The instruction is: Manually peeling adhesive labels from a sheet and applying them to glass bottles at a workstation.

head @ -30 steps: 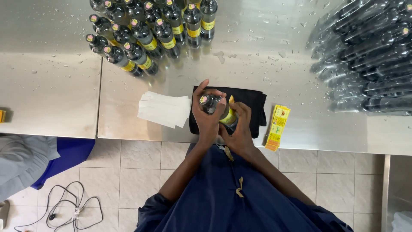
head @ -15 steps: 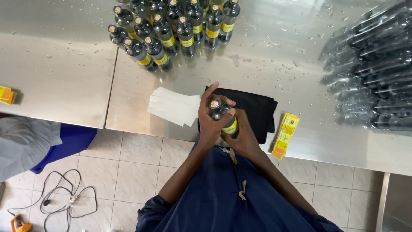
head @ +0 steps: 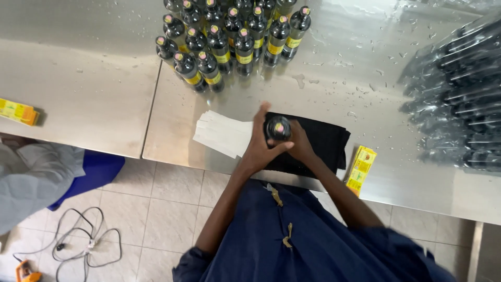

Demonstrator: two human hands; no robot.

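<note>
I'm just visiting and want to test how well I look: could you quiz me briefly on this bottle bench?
1. True or false: both hands, left hand and right hand, grip one dark bottle.
2. What lies under that bottle: A black cloth, B blue tray, C wooden board?
3. What lies just left of the cloth?

Key: 1 true. 2 A. 3 a stack of white paper sheets.

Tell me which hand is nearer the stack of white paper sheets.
Left. The left hand lies against the sheets' right edge; the right hand sits beyond the dark bottle, over the black cloth.
</note>
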